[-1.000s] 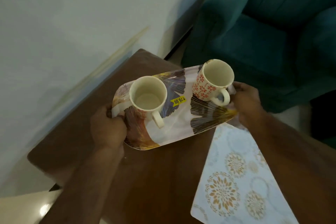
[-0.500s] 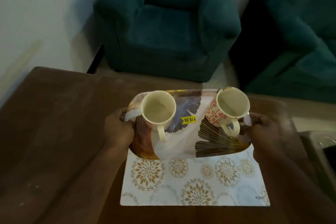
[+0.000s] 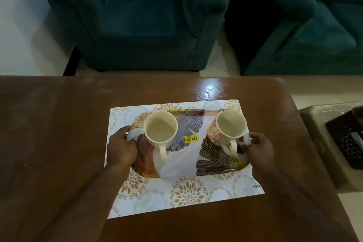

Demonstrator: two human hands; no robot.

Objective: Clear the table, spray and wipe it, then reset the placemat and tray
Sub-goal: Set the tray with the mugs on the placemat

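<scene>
Head view: tray between gripping fingers.

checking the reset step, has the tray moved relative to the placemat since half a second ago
Yes. The tray, held by the left hand and right hand, has come toward the person; it now lies over the placemat's middle rather than its far edge.

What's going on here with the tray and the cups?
A person is holding a patterned tray at both ends, left hand on one side and right hand on the other. The tray lies over a floral placemat on a brown table. Two empty mugs stand on the tray: a cream mug on the left and a red-patterned mug on the right. It looks like the table is being reset.
</scene>
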